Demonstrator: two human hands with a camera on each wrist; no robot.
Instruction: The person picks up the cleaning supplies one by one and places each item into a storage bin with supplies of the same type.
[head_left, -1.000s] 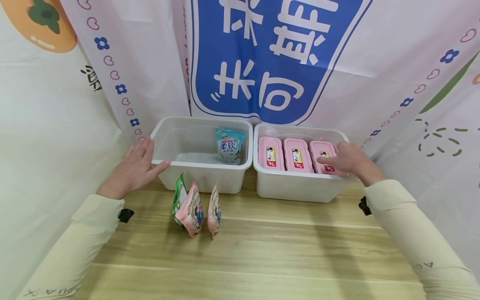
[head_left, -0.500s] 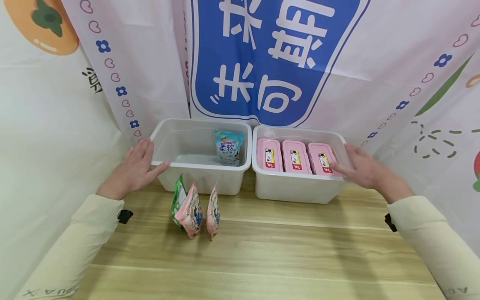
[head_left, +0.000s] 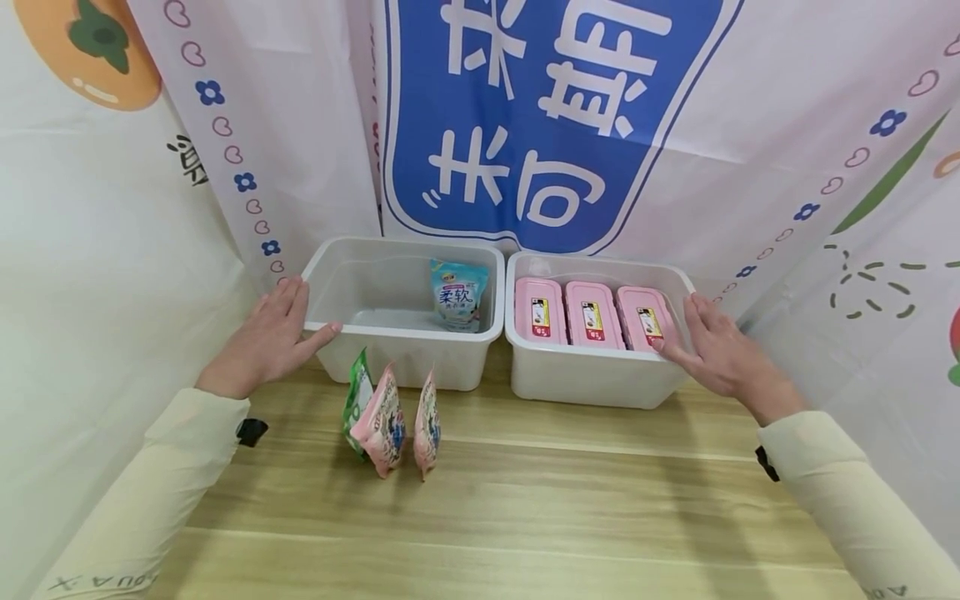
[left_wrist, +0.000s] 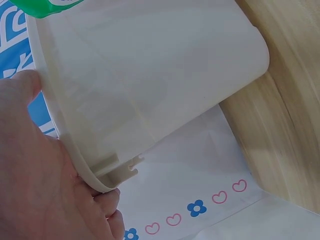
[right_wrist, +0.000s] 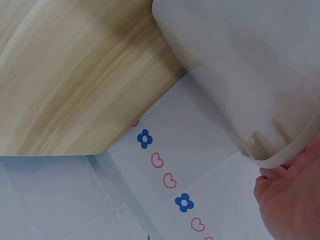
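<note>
My left hand (head_left: pixel 266 337) rests on the left corner of a white plastic bin (head_left: pixel 405 354), fingers extended along the side rim and thumb at the front rim. In the left wrist view, that thumb (left_wrist: pixel 26 82) lies at the bin's edge. My right hand (head_left: pixel 723 354) lies against the right rim of a second white bin (head_left: pixel 592 379), its fingers extended and thumb over the front corner. Inside the left bin stands a blue detergent pouch (head_left: pixel 456 292). Pink lidded boxes (head_left: pixel 592 312) line the right bin. Neither hand holds a loose item.
In front of the left bin, a green packet (head_left: pixel 357 404) and two pink packets (head_left: pixel 386 425) stand upright on the wooden table (head_left: pixel 525 500). Behind the bins hangs a printed cloth (head_left: pixel 315 108). The two bins sit side by side with a narrow gap below their rims.
My right hand has moved from over the rightmost pink box outward to the right bin's rim, and has shifted slightly along it. The left hand stays where it was.
</note>
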